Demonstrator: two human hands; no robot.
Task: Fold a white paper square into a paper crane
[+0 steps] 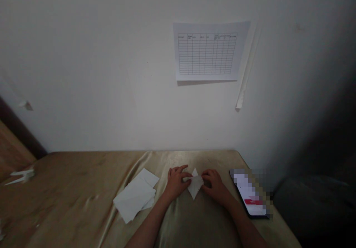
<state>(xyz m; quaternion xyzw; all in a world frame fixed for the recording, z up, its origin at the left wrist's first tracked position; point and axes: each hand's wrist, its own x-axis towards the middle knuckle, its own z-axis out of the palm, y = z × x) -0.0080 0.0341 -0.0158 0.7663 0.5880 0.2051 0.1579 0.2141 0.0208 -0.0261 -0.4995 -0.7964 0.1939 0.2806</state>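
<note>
A small piece of folded white paper [195, 188], roughly kite-shaped with pointed ends at top and bottom, lies between my two hands. My left hand [177, 181] pinches its left edge between thumb and fingers, with one finger stretched away from the paper. On the opposite edge, the thumb and fingertips of my right hand [213, 183] are closed on the same paper. Both hands are low, at the tabletop. Beside my left forearm lies a loose pile of white paper sheets [135, 196].
A phone [249, 196] with its screen lit lies right of my right hand, near the table's edge. Gold-brown cloth [75, 199] covers the table. A white object [22, 175] lies far left. A printed chart [208, 53] hangs on the wall behind.
</note>
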